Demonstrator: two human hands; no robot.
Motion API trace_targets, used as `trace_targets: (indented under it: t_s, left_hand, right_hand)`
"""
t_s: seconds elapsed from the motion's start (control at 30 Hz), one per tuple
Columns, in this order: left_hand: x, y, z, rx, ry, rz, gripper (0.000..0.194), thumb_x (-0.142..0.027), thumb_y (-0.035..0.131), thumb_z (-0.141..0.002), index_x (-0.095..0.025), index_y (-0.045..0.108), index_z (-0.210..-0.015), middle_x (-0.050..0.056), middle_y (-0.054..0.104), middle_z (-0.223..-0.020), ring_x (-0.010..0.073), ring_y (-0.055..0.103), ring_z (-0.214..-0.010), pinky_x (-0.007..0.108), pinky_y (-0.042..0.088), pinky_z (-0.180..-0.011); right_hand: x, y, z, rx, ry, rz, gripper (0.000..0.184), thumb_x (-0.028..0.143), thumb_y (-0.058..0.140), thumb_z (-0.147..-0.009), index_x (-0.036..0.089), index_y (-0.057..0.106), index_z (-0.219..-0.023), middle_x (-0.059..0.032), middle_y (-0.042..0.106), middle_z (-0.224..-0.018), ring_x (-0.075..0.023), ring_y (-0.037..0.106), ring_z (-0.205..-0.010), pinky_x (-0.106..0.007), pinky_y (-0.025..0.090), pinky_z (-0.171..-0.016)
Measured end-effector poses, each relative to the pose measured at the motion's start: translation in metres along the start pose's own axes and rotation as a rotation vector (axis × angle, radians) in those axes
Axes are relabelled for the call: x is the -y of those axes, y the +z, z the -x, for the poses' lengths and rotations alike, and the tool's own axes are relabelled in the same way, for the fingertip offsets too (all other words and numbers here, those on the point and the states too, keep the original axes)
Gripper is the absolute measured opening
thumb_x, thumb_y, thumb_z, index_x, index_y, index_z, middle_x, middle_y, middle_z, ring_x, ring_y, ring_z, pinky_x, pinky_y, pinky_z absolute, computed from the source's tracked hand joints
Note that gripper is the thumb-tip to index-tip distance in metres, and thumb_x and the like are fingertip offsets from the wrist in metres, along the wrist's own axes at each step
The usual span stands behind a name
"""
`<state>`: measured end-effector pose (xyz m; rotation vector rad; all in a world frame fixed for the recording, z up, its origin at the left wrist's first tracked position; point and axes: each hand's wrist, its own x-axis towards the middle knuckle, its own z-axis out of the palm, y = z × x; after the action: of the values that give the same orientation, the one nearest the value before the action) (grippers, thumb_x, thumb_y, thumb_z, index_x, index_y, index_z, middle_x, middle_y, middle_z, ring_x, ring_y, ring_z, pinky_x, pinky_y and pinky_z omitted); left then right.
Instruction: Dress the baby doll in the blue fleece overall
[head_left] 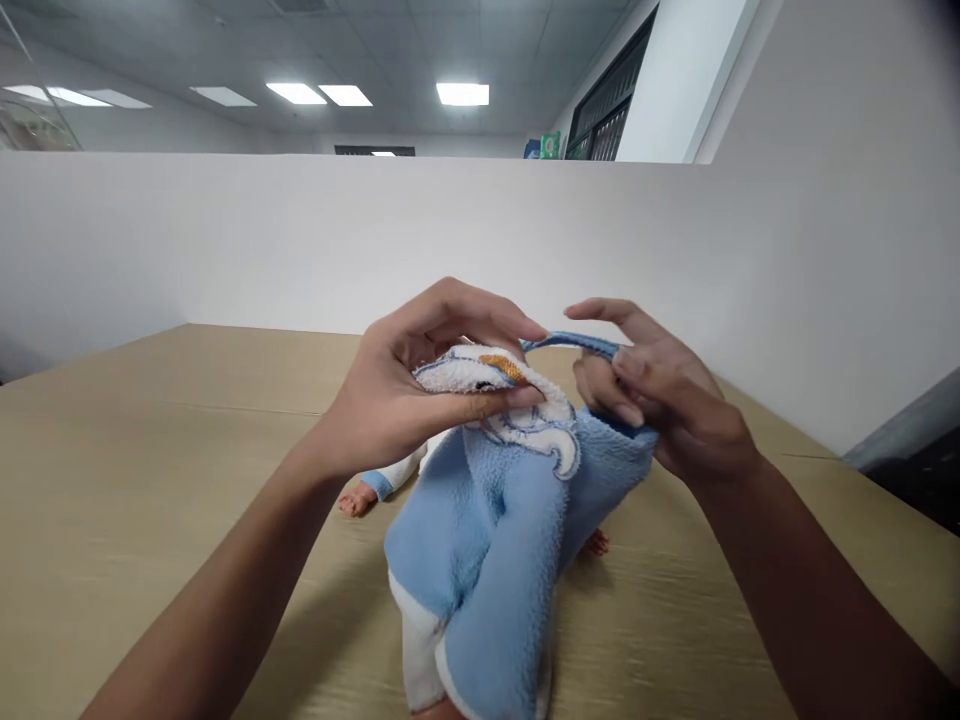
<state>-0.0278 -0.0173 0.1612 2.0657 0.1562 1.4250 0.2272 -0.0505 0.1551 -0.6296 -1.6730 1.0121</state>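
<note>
A light blue fleece baby garment (487, 540) with white trim and an embroidered white patch hangs between my hands above a tan table (150, 470). My left hand (427, 380) pinches the white patch at the garment's top edge, thumb below and fingers above. My right hand (660, 400) grips the garment's blue edge band (574, 343), stretched toward the left hand, with the index finger extended. Beneath the garment lies a doll, mostly hidden; its small hand with a blue and white sleeve (367, 490) shows at the left, and another small limb (596, 543) at the right.
A white partition wall (225, 240) stands along the table's far edge and runs down the right side. A dark object (915, 450) sits at the far right beyond the table's corner. Ceiling lights show above the partition.
</note>
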Motion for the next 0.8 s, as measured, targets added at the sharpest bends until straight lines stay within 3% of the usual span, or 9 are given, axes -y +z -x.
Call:
trace_targets:
  t_s: [0.1,0.17,0.23,0.3,0.37,0.43,0.53,0.67,0.8]
  left_hand:
    - [0.01,-0.002,-0.003,0.019,0.016,0.015,0.034,-0.016,0.094,-0.084,-0.022,0.078,-0.114,0.002,0.079,-0.115,0.0176,0.077,-0.098,0.028,0.064,-0.085]
    - [0.017,-0.004,-0.004,0.042,0.024,0.023,0.031,-0.015,0.092,-0.086,-0.021,0.078,-0.114,0.003,0.08,-0.114,0.0184,0.078,-0.098,0.028,0.065,-0.086]
    - [0.023,-0.007,-0.004,0.075,0.037,0.039,0.03,-0.014,0.091,-0.087,-0.022,0.078,-0.114,0.005,0.081,-0.113,0.0194,0.079,-0.097,0.029,0.067,-0.084]
    - [0.027,-0.008,-0.004,0.104,0.049,0.055,0.033,-0.012,0.09,-0.086,-0.022,0.078,-0.115,0.006,0.081,-0.114,0.0202,0.079,-0.096,0.03,0.068,-0.082]
    - [0.029,-0.009,-0.005,0.098,0.058,0.044,0.036,-0.01,0.089,-0.087,-0.023,0.077,-0.117,0.006,0.081,-0.114,0.0206,0.08,-0.095,0.031,0.068,-0.083]
    - [0.027,-0.009,-0.005,0.064,0.073,0.011,0.037,-0.01,0.09,-0.087,-0.024,0.076,-0.118,0.005,0.081,-0.114,0.0206,0.08,-0.096,0.031,0.068,-0.084]
    - [0.023,-0.007,-0.005,0.034,0.107,-0.021,0.037,-0.014,0.089,-0.088,-0.027,0.074,-0.119,0.002,0.08,-0.11,0.0205,0.08,-0.094,0.031,0.068,-0.081]
    - [0.015,-0.002,-0.003,-0.039,0.04,-0.076,0.034,-0.016,0.091,-0.088,-0.023,0.074,-0.116,0.003,0.079,-0.109,0.0197,0.079,-0.094,0.031,0.066,-0.08]
    - [0.007,-0.003,-0.003,-0.104,-0.033,-0.206,0.034,-0.027,0.093,-0.088,-0.022,0.073,-0.116,0.006,0.078,-0.113,0.0207,0.076,-0.098,0.031,0.063,-0.079]
  right_hand:
    - [-0.013,-0.023,-0.003,0.108,0.143,0.276,0.053,0.06,0.068,-0.105,0.032,0.062,-0.15,-0.0013,0.07,-0.089,-0.0205,0.065,-0.082,-0.029,0.053,-0.072]
    - [-0.023,-0.034,-0.004,0.135,0.164,0.465,0.044,0.059,0.071,-0.104,0.031,0.071,-0.138,-0.0045,0.074,-0.114,-0.0259,0.068,-0.107,-0.031,0.054,-0.087]
    - [-0.031,-0.039,-0.005,0.15,0.162,0.518,0.033,0.058,0.07,-0.105,0.029,0.078,-0.116,-0.0032,0.074,-0.11,-0.0255,0.068,-0.105,-0.03,0.052,-0.084]
    - [-0.035,-0.037,-0.006,0.142,0.16,0.476,0.033,0.058,0.065,-0.108,0.028,0.078,-0.104,-0.0021,0.073,-0.099,-0.0232,0.067,-0.095,-0.03,0.05,-0.078]
    - [-0.036,-0.028,-0.007,0.062,0.122,0.465,0.032,0.058,0.061,-0.11,0.03,0.077,-0.113,-0.0021,0.073,-0.107,-0.0236,0.067,-0.1,-0.031,0.051,-0.082]
    - [-0.032,-0.018,-0.007,-0.013,0.065,0.471,0.037,0.06,0.056,-0.111,0.037,0.07,-0.136,-0.0029,0.071,-0.129,-0.0268,0.066,-0.116,-0.035,0.053,-0.093]
    - [-0.023,-0.006,-0.003,0.067,-0.007,0.422,0.047,0.066,0.053,-0.11,0.039,0.063,-0.148,-0.0037,0.063,-0.149,-0.0328,0.06,-0.134,-0.043,0.05,-0.107]
    - [-0.018,0.0,0.007,0.209,-0.048,0.34,0.043,0.066,0.065,-0.105,0.034,0.073,-0.132,-0.0036,0.066,-0.142,-0.0327,0.059,-0.135,-0.04,0.048,-0.11]
    - [-0.022,0.006,0.01,0.114,0.031,0.316,0.021,0.044,0.081,-0.1,0.033,0.075,-0.116,0.0009,0.067,-0.099,-0.0192,0.065,-0.09,-0.028,0.053,-0.079]
